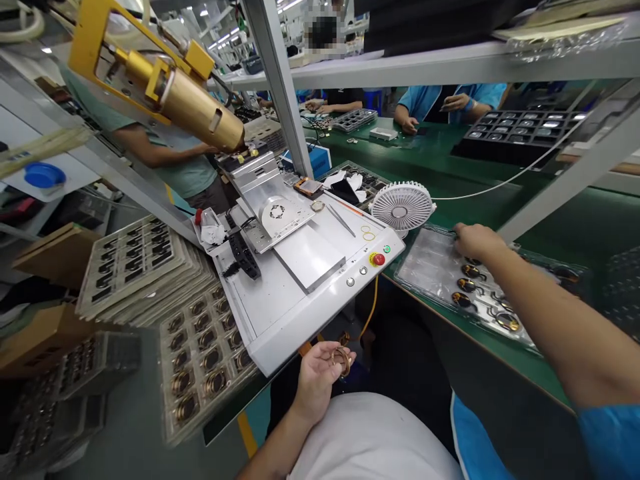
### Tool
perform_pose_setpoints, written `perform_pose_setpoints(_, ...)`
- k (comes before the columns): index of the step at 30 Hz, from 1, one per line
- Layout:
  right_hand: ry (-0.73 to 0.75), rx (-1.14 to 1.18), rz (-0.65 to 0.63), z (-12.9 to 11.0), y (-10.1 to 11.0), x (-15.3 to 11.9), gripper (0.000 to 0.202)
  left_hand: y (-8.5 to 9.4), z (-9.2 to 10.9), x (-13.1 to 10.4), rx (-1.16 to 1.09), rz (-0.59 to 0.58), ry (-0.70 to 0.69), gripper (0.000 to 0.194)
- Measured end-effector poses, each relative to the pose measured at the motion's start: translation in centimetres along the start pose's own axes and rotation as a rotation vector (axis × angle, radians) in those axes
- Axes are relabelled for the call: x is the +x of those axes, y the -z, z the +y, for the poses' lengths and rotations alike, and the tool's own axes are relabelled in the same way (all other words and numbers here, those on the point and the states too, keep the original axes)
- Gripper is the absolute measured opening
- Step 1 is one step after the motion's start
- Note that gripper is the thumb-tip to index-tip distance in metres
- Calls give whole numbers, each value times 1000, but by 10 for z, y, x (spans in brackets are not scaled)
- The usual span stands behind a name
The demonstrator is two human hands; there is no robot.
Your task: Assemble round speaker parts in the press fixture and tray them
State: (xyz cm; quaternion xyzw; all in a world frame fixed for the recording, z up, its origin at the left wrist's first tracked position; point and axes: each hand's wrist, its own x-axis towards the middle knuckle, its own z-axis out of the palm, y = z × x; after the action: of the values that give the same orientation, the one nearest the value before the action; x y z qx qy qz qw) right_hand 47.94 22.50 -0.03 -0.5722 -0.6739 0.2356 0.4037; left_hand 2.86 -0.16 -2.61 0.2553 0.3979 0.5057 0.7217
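Note:
My left hand (318, 375) is held low in front of my body, its fingers closed around a gold-coloured metal ring (342, 361). To the right, my right hand (479, 242) reaches over a clear plastic tray (434, 257). Its fingers are bent together at the tray's far side, and what they grip is hidden. Beside and below that hand, round dark parts with thin curled tails (466, 285) lie in the tray's pockets. Between my hands stands a white bench machine (310, 320) with a metal fixture (278, 212) on top.
A white fan (401, 205) stands behind the machine's corner, near a red stop button (379, 259). Tweezers (342, 221) lie on the machine. A gold cylindrical head (203, 110) hangs over its far left. Left are trays of ringed parts (206, 360). Other people work behind.

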Motion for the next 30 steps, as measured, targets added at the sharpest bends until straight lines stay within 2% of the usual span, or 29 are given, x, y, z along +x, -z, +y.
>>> perform_pose_setpoints(2, -76, -29, 46, -12, -9, -11, 27, -3, 2, 2, 15, -11, 27, 48)
perform_pose_setpoints(4, -154, 7, 17, -36, -29, -33, 40, -7, 3, 6, 42, -41, 69, 48)
perform_pose_setpoints(6, -206, 188, -137, -71, -58, -64, 52, -12, 4, 12, 76, -94, 99, 48)
perform_pose_setpoints(7, -228, 327, -232, -90, -74, -81, 51, -16, 4, 14, 93, -129, 108, 49)
perform_pose_setpoints(9, -216, 530, -341, -127, -105, -113, 38, -21, 5, 20, 119, -219, 128, 53)
perform_pose_setpoints(11, -178, 654, -342, -156, -130, -139, 30, -25, 7, 24, 107, -304, 137, 61)
perform_pose_setpoints(13, -147, 714, -311, -173, -148, -155, 26, -24, 11, 25, 69, -354, 124, 67)
perform_pose_setpoints(16, -143, 705, -275, -181, -162, -166, 26, -18, 15, 22, 41, -363, 101, 68)
perform_pose_setpoints(21, -145, 583, -263, -184, -169, -168, 30, -3, 16, 10, 75, -361, 118, 75)
perform_pose_setpoints(26, 41, 500, -275, -192, -173, -168, 19, 6, 17, 5, 30, -352, 69, 81)
perform_pose_setpoints(30, 223, 399, -306, -202, -172, -167, 21, 11, 18, 5, -20, -348, 79, 76)
